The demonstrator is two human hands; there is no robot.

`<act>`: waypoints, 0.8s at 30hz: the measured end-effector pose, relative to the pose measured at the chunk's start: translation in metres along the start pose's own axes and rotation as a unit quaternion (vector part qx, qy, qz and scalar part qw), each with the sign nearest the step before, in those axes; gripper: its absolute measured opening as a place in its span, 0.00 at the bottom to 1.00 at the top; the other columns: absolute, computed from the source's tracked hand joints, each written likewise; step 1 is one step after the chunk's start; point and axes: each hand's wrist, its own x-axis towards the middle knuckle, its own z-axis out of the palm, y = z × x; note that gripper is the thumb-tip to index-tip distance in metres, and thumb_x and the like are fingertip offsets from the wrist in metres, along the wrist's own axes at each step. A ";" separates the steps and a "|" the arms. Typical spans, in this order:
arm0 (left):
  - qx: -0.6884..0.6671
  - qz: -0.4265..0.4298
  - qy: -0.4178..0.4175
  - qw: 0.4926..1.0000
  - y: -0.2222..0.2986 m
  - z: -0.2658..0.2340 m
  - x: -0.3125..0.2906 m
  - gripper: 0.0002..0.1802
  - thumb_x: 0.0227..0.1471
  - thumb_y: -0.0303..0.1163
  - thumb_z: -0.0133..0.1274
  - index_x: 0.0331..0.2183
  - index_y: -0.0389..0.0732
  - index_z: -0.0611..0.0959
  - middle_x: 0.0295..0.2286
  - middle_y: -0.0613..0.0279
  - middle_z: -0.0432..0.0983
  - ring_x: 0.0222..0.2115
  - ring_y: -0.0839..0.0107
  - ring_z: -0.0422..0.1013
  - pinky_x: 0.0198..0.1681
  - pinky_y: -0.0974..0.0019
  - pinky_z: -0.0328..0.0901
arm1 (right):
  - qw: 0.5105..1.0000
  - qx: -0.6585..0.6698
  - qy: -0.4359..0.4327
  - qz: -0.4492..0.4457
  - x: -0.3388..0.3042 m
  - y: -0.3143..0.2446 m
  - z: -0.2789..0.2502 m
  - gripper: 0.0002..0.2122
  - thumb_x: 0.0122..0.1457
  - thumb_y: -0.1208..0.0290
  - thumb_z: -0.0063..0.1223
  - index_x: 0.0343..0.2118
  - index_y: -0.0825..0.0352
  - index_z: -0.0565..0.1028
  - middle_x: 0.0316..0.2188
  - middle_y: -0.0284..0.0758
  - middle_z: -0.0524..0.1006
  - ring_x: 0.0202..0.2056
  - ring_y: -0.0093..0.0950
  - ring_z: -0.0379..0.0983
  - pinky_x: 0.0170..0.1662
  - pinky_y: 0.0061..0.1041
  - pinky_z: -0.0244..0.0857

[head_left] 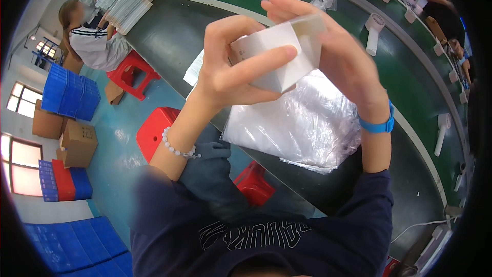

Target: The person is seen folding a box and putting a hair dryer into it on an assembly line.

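My left hand (221, 74) is closed around a small white cardboard box (274, 59), held tilted above the table, with the index finger lying along its side. At the box's upper right end a pale flap (309, 30) stands out. My right hand (353, 64) is against that end, its fingers stretched out and slightly blurred; its thumb is mostly hidden. Under both hands a large clear plastic bag (302, 128) with white contents lies on the dark tabletop (174, 28). A pale sheet or packet (193, 70) shows partly behind my left wrist.
Beyond the table runs a green conveyor (353, 25) carrying white round-headed handheld devices (375, 33), some bagged. A co-worker (97, 43) sits at the far left by stacked white trays (130, 10). Red stools (159, 128), blue crates (70, 91) and cartons (79, 142) stand left.
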 end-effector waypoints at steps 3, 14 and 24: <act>-0.031 0.027 -0.098 0.994 0.003 -0.005 -0.003 0.34 0.15 0.25 0.67 0.36 0.53 0.85 0.37 0.59 0.61 0.31 0.65 0.69 0.28 0.69 0.68 | 0.999 -0.009 -0.041 -0.016 0.003 -0.010 -0.004 0.24 0.63 0.57 0.36 0.54 0.71 0.67 0.53 0.41 0.70 0.53 0.31 0.68 0.56 0.29 0.60; -0.010 0.047 -0.076 0.996 0.001 -0.002 -0.004 0.31 0.17 0.33 0.72 0.34 0.45 0.83 0.38 0.53 0.63 0.35 0.61 0.68 0.32 0.66 0.68 | 0.989 0.125 -0.075 -0.025 0.011 0.002 -0.012 0.24 0.66 0.55 0.31 0.48 0.72 0.71 0.47 0.49 0.74 0.50 0.39 0.70 0.56 0.33 0.62; -0.025 0.054 -0.059 0.996 0.002 -0.009 0.008 0.30 0.22 0.35 0.72 0.33 0.40 0.77 0.39 0.53 0.59 0.36 0.60 0.71 0.33 0.65 0.71 | 0.990 0.034 -0.140 0.003 0.015 0.017 -0.042 0.24 0.58 0.56 0.50 0.53 0.66 0.66 0.55 0.47 0.67 0.53 0.35 0.69 0.55 0.30 0.63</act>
